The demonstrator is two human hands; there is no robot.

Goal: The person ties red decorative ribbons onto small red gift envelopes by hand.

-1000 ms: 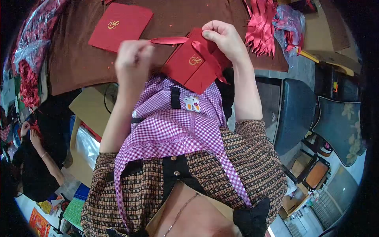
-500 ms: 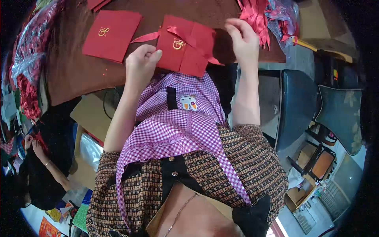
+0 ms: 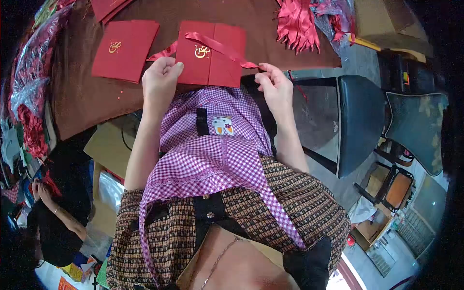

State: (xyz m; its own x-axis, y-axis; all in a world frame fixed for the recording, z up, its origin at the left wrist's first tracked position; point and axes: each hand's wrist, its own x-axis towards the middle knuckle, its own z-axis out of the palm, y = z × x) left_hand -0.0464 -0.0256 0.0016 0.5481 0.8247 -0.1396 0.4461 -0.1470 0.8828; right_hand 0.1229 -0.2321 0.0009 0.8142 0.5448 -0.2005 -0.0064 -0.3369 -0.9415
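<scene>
A flat red gift bag point(image 3: 225, 58) with a gold emblem and a vertical crease lies at the table's near edge. Its left edge is pinched by my left hand point(image 3: 158, 79), thumb on top and fingers curled; part of that grip is hidden. A shiny red ribbon point(image 3: 222, 49) crosses the bag's front, and its right end is pinched between the thumb and finger of my right hand point(image 3: 276, 87). More ribbon point(image 3: 163, 51) sticks out past the bag's left side. Close by on the left rests a stack of similar red bags point(image 3: 123, 55).
Further red bags point(image 3: 107, 8) lie at the top left of the brown table point(image 3: 72, 104). A ribbon bundle point(image 3: 297, 26) hangs together at upper right. Plastic-wrapped bundles point(image 3: 36, 82) line the left side. A dark chair point(image 3: 362, 125) stands right; another person's hands point(image 3: 42, 191) appear lower left.
My right hand has come down and left and now grips the ribbon's end. The ribbon is pulled straighter across the bag. The bag appears less tilted, and the view has shifted slightly.
</scene>
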